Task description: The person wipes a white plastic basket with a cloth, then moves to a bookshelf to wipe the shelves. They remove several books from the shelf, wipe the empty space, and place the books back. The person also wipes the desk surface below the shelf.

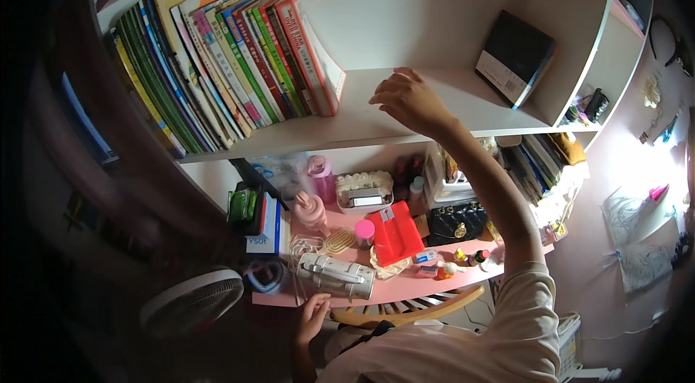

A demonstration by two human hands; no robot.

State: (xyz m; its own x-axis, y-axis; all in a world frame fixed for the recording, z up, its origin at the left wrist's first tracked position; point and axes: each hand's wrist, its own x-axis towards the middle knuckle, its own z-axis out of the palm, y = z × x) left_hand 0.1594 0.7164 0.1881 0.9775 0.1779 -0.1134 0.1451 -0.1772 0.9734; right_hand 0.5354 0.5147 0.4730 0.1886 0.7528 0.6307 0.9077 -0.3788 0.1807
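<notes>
My right hand [411, 102] reaches up over the white shelf [420, 119], its fingers loosely bent and apart, with nothing visible in them. To its left a row of books [239, 68] leans together, ending in a red-spined book [308, 57]. A dark book with a pale lower band [515, 57] leans against the shelf's right wall. Low down, my left hand [313, 316] is by the front edge of the pink desk [279, 300], fingers slightly curved and apart, holding nothing I can see. Nearest to it lies a white cylindrical case with a handle [336, 276].
Below the shelf, the desk carries a red tray [398, 234], a pink pump bottle [310, 211], a black quilted bag [456, 224] and several small bottles. A wooden chair back [413, 310] stands against its front. A white fan [192, 301] is at left.
</notes>
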